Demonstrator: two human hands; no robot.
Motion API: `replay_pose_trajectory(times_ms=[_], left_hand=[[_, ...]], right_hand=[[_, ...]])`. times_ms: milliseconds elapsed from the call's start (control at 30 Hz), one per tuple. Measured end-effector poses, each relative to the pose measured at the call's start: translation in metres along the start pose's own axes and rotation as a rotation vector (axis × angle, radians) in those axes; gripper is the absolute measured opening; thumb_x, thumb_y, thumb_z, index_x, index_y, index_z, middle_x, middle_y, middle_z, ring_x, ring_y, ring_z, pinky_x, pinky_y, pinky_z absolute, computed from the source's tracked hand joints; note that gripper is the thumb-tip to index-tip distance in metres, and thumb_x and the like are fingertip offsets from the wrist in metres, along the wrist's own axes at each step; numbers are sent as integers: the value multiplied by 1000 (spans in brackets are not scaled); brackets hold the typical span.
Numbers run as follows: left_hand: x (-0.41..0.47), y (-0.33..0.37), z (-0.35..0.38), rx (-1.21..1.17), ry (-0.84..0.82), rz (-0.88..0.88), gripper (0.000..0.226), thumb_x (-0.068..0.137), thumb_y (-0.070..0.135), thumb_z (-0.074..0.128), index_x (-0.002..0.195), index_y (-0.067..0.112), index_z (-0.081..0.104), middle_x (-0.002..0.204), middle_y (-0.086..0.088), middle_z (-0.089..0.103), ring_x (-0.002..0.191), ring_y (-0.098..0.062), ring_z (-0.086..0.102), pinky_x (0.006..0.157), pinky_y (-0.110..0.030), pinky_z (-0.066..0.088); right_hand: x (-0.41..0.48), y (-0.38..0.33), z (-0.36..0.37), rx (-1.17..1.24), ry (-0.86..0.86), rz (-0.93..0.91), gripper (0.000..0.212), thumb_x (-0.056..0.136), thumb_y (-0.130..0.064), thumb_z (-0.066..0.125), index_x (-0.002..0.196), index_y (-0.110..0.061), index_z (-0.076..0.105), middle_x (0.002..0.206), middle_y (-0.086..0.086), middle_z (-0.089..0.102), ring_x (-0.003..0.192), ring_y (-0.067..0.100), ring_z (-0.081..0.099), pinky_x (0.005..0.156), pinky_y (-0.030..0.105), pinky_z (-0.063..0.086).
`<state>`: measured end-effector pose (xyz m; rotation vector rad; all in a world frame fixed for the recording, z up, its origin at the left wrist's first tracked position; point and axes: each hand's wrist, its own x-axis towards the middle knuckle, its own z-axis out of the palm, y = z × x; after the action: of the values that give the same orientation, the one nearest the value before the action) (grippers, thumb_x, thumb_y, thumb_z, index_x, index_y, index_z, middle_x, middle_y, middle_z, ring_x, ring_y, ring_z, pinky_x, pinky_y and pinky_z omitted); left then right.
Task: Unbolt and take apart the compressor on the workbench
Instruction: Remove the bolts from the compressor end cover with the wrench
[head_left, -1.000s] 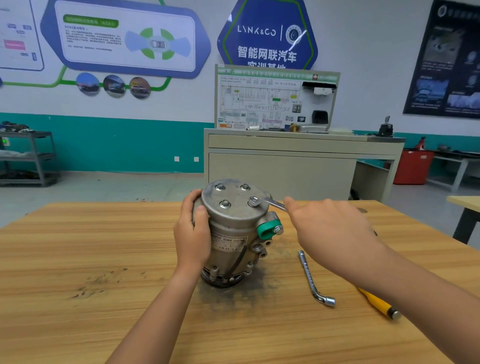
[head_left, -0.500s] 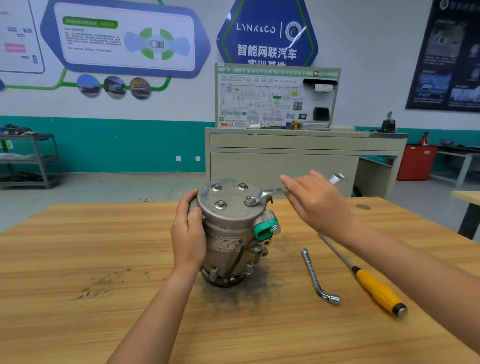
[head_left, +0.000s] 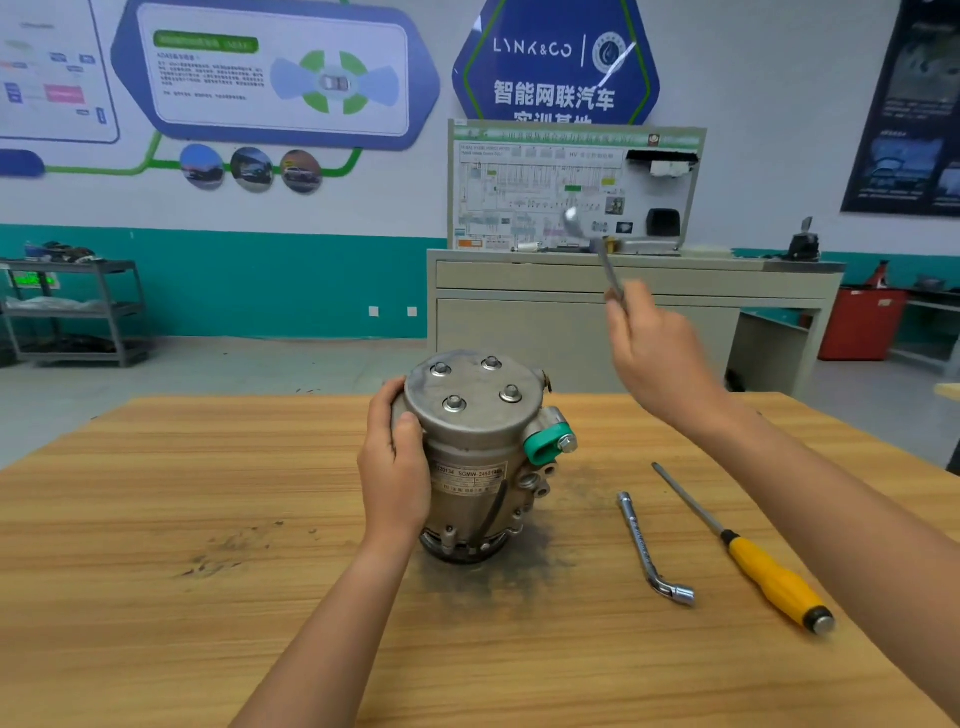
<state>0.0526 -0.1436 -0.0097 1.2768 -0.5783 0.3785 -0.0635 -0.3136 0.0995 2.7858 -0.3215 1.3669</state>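
Left hand: wraps the compressor's near side, steadying it upright on the workbench.
Right hand: raised clear above-right of the compressor, gripping a wrench, blurred.
Bolts: four seated in the top.

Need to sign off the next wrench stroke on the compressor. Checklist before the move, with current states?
1. The compressor stands upright on the workbench, left hand gripping its side: ok.
2. The wrench held in the right hand: ok.
3. The wrench seated on one of the top bolts: not ok, it is up in the air, clear of the compressor.
4. All four top bolts in place: ok.
5. Bolt looseness: cannot tell.
6. L-shaped socket wrench and yellow-handled screwdriver lying clear, right of the compressor: ok.
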Motion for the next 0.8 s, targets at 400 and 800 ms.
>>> replay_pose_trajectory(times_ms=[400,800], left_hand=[[-15,4,17,27,104,71,40,88,27,34,122,15,52,83,30,54,82,27,48,61,5,33],[-11,2,13,13,94,107,41,78,42,38,112,24,52,88,34,55,85,26,49,63,5,33]], right_hand=[[-59,-31,-28,-481,-440,-79,38,94,-8,35,130,-18,30,56,-3,31,45,12,27,39,26,17],[-70,-25,-24,-655,-247,-120,49,73,-10,70,121,-8,58,51,2,43,34,20,38,36,18,19]])
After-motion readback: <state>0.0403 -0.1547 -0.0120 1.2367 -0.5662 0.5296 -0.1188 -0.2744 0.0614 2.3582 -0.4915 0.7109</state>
